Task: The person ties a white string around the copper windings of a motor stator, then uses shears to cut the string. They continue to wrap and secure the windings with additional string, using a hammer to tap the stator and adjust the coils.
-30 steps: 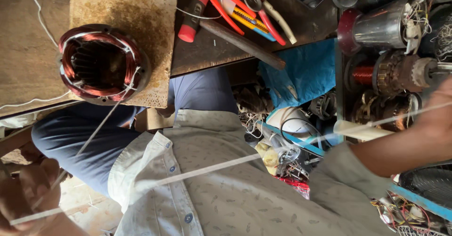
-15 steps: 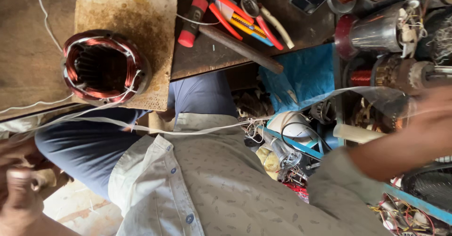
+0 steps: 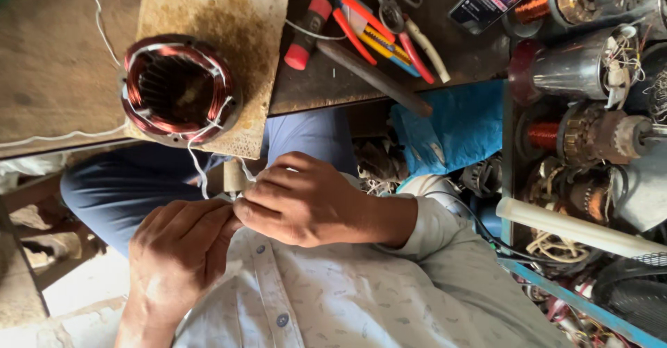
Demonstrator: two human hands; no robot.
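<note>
I am pinching the white cord (image 3: pixel 196 164) below the stator (image 3: pixel 177 89) with both my left hand (image 3: pixel 177 251) and right hand (image 3: pixel 306 199), judging a tightening pull is needed.

Soft, even daylight fills the frame, brightest at the lower left, where the floor washes out pale. Shadows stay faint, deepest under the table edge at centre. The copper windings of the stator (image 3: pixel 179 87) glint mildly. Focus is sharp centrally, softening toward the right edge.
</note>
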